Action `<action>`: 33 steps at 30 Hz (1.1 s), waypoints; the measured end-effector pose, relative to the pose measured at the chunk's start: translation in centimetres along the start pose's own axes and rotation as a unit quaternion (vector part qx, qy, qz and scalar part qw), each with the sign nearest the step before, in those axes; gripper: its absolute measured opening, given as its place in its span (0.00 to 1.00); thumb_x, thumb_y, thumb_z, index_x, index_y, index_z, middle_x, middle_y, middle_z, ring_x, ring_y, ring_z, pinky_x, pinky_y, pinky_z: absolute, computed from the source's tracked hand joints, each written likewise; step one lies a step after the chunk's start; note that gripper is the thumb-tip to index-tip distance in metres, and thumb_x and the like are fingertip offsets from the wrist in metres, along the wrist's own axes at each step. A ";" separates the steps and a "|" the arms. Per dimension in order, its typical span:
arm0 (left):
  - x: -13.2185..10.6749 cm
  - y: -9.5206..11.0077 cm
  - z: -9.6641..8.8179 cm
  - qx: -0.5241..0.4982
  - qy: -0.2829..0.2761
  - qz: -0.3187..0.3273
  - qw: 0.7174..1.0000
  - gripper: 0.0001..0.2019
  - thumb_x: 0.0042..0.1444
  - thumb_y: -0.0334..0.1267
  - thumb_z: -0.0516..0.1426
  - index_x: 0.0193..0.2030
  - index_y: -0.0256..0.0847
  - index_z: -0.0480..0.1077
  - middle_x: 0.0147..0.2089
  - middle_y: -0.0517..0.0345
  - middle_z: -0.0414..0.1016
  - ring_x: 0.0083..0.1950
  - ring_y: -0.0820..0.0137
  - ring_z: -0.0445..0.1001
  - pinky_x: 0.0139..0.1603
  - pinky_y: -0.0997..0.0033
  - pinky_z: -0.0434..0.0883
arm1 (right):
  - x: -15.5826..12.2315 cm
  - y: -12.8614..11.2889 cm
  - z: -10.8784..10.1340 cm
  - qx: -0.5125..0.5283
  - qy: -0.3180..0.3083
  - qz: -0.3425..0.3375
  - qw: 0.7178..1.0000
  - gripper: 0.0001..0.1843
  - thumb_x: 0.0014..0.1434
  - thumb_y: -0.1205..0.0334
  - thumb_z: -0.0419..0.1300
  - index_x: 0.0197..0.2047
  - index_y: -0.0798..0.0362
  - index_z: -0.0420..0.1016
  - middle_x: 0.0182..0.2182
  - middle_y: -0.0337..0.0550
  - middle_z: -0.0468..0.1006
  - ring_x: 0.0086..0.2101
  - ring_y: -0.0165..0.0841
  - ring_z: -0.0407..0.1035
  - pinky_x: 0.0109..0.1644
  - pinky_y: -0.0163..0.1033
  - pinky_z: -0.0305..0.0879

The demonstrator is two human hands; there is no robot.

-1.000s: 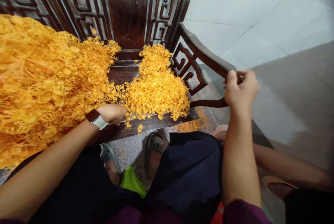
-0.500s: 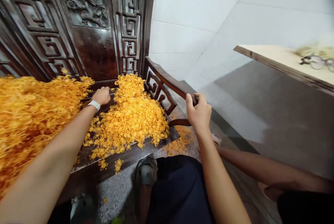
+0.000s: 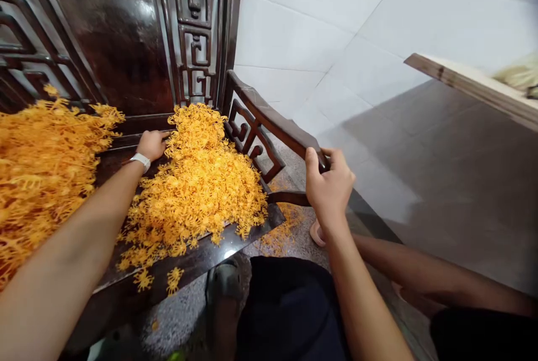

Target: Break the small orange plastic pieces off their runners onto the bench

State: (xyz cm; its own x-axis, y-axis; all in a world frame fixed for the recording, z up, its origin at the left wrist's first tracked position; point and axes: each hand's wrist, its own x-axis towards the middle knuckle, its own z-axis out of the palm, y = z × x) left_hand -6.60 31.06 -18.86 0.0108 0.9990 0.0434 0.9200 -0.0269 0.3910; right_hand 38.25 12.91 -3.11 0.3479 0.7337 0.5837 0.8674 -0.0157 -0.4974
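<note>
My right hand (image 3: 332, 181) is wrapped round the front end of the dark wooden armrest (image 3: 281, 125), thumb on top. My left hand (image 3: 152, 144), with a pale band (image 3: 142, 161) on its wrist, reaches far over the bench seat. One finger points out and touches the left edge of a heap of small orange spider-shaped plastic pieces (image 3: 210, 176); its other fingers are partly hidden. Left of that forearm lies a larger heap of the same orange pieces (image 3: 46, 159). A strip of dark seat (image 3: 117, 162) shows between the heaps. Several loose pieces hang at the seat's front edge.
A carved wooden backrest (image 3: 121, 52) rises behind the heaps. Orange scraps (image 3: 281, 226) litter the floor below the armrest. To the right, a board's edge (image 3: 466, 86) juts out at height. Another person's leg (image 3: 420, 271) is at lower right. White tiled wall (image 3: 294, 30) stands behind.
My left hand has shifted along the gap to the right heap's edge, and a finger now extends to it. My right hand stays on the armrest. The view has tilted down and shifted.
</note>
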 end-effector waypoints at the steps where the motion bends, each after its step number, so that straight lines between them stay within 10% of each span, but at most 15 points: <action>1: -0.2 0.0 0.2 -0.007 0.009 -0.008 1.000 0.24 0.60 0.39 0.59 0.60 0.33 0.81 0.59 0.37 0.84 0.70 0.42 0.74 0.75 0.47 0.63 | 0.0 0.0 0.0 0.004 0.000 0.001 1.000 0.25 0.69 0.40 0.60 0.48 0.54 0.83 0.32 0.49 0.83 0.33 0.41 0.74 0.39 0.43 0.60; 9: -2.7 -0.9 -2.1 -0.100 -0.056 -0.058 0.992 0.15 0.59 0.46 0.67 0.45 0.36 0.82 0.48 0.45 0.86 0.53 0.53 0.83 0.61 0.51 0.76 | 0.0 0.3 0.1 0.028 0.010 0.002 1.000 0.24 0.67 0.40 0.62 0.47 0.54 0.83 0.32 0.48 0.83 0.33 0.40 0.73 0.39 0.43 0.60; 14: -5.0 0.5 -7.9 -0.199 -0.254 0.009 0.946 0.22 0.39 0.45 0.73 0.43 0.41 0.85 0.40 0.49 0.87 0.45 0.55 0.85 0.50 0.61 0.80 | 0.1 0.1 0.3 0.034 0.010 0.022 0.999 0.23 0.66 0.40 0.62 0.46 0.53 0.83 0.34 0.49 0.83 0.34 0.42 0.74 0.40 0.45 0.61; 20: -6.1 5.3 -11.9 -0.190 -0.442 0.123 0.868 0.19 0.42 0.47 0.76 0.42 0.45 0.86 0.32 0.56 0.80 0.34 0.64 0.77 0.37 0.68 0.73 | 0.0 -0.3 0.3 0.068 0.010 0.033 0.997 0.21 0.66 0.43 0.64 0.45 0.53 0.82 0.35 0.50 0.84 0.35 0.42 0.76 0.42 0.45 0.63; 23: -4.7 7.1 -11.3 -0.199 -0.343 0.145 0.907 0.19 0.46 0.51 0.75 0.43 0.45 0.85 0.32 0.57 0.79 0.33 0.66 0.75 0.35 0.69 0.71 | 0.0 -0.4 0.3 0.072 0.005 0.037 0.997 0.21 0.66 0.42 0.63 0.45 0.52 0.82 0.36 0.50 0.85 0.36 0.43 0.77 0.43 0.46 0.64; 28: -0.1 8.2 -8.0 -0.237 0.037 0.019 0.971 0.21 0.54 0.46 0.69 0.52 0.37 0.80 0.52 0.44 0.83 0.52 0.55 0.80 0.57 0.57 0.77 | 0.0 -0.3 0.1 0.078 -0.003 0.038 0.996 0.21 0.67 0.41 0.62 0.46 0.52 0.82 0.36 0.49 0.85 0.35 0.41 0.76 0.41 0.45 0.64; 33: 3.0 7.7 -4.5 -0.255 0.096 -0.043 0.961 0.35 0.54 0.33 0.70 0.69 0.34 0.69 0.69 0.34 0.74 0.68 0.50 0.74 0.68 0.55 0.73 | 0.0 -0.1 -0.1 0.075 0.008 0.029 0.997 0.21 0.66 0.42 0.64 0.44 0.53 0.82 0.33 0.48 0.84 0.33 0.40 0.76 0.40 0.44 0.64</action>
State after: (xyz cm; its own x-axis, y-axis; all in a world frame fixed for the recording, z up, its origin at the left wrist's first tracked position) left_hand -1.23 33.69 -11.62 -0.1751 0.9745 0.1401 0.6021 -0.0066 0.7984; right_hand 38.17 12.80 -3.01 0.4022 0.7233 0.5613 0.7836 0.0451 -0.6196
